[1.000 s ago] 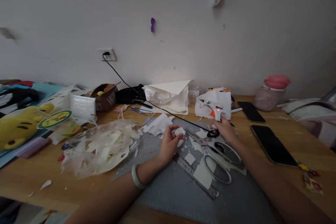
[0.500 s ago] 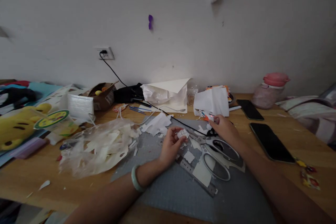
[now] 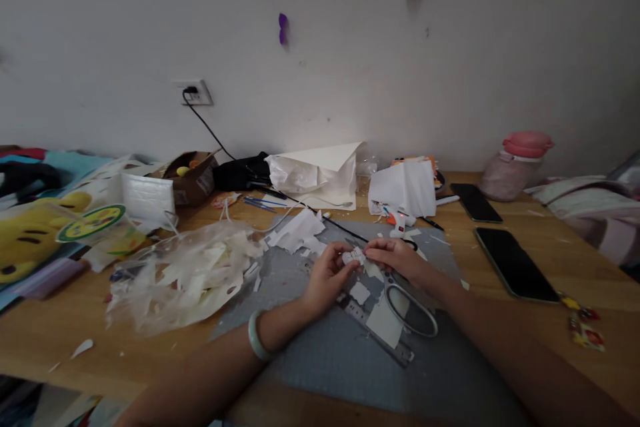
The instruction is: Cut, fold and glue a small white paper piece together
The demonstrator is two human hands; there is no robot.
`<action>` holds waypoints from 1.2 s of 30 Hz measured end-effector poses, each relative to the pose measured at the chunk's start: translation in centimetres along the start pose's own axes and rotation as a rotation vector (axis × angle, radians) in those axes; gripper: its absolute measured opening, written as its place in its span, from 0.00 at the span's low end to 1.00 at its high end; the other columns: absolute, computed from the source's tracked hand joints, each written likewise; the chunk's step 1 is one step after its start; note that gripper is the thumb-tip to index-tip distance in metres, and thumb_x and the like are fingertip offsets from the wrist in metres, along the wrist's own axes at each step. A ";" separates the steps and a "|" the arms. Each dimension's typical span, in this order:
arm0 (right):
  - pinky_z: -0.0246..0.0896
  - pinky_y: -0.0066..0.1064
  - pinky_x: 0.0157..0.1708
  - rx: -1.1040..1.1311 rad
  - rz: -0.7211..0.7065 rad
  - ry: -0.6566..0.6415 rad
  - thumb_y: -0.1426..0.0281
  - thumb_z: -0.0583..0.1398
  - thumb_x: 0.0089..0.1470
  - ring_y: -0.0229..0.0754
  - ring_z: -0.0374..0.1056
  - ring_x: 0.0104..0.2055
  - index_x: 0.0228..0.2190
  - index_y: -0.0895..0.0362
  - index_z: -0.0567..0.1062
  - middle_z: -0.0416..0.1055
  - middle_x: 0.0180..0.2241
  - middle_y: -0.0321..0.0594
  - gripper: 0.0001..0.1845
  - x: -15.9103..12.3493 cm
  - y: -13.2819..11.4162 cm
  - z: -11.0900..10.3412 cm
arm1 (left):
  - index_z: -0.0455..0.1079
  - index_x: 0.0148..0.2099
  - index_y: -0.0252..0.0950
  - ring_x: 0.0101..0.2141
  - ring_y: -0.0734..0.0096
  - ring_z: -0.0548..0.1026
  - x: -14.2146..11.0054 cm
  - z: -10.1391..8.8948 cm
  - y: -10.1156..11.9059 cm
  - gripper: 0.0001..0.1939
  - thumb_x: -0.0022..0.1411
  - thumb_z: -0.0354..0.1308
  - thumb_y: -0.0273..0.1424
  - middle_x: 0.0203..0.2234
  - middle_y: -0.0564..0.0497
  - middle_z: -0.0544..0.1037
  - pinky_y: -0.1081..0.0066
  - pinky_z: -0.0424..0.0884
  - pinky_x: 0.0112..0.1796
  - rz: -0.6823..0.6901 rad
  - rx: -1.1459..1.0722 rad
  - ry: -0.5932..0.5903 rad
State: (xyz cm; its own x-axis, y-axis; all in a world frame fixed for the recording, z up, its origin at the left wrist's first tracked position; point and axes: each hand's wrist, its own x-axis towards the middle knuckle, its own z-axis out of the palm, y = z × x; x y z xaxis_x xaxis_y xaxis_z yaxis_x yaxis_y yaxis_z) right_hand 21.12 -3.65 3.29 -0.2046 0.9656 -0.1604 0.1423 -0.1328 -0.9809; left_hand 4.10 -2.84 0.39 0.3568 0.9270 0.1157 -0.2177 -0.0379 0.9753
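Note:
My left hand (image 3: 327,278) is closed in a pinch on a small white paper piece (image 3: 354,256) with dark line marks. Against the right edge of that piece, the fingertips of my right hand (image 3: 397,258) are pressed together. Under my right hand lie large grey-handled scissors (image 3: 411,309), their blades mostly hidden. A white glue gun (image 3: 400,222) with a small red light rests just beyond it. Below my hands are a metal ruler (image 3: 377,333), a cream card piece (image 3: 385,321) and a small white scrap (image 3: 359,292), all on the grey cutting mat (image 3: 320,363).
A clear plastic bag of paper scraps (image 3: 185,283) lies left of the mat. Torn white paper (image 3: 299,231) and a black cable (image 3: 345,230) are behind my hands. On the right are two phones (image 3: 515,263) (image 3: 476,203) and a pink-lidded bottle (image 3: 515,167).
My right hand has come away from the glue gun, back and left to the paper piece in my left hand. The glue gun now lies on the mat. The view has shifted slightly.

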 end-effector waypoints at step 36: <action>0.37 0.28 0.20 0.104 -0.016 0.094 0.61 0.60 0.38 0.29 0.44 0.18 0.21 0.57 0.67 0.55 0.16 0.26 0.13 0.5 1.7 1.2 | 0.57 0.34 0.38 0.23 0.77 0.72 0.1 0.1 0.2 0.18 0.46 0.64 0.35 0.24 0.58 0.72 0.76 0.64 0.28 -0.107 -0.100 -0.012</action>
State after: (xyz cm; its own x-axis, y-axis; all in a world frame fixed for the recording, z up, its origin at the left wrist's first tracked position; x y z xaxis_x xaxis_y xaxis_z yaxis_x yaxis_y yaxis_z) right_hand 20.15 -3.65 1.37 -0.1139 0.9838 -0.1385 0.0378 -0.1351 -0.9901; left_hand 4.18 -2.75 0.63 0.3933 0.9193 0.0148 -0.2672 0.0989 0.9586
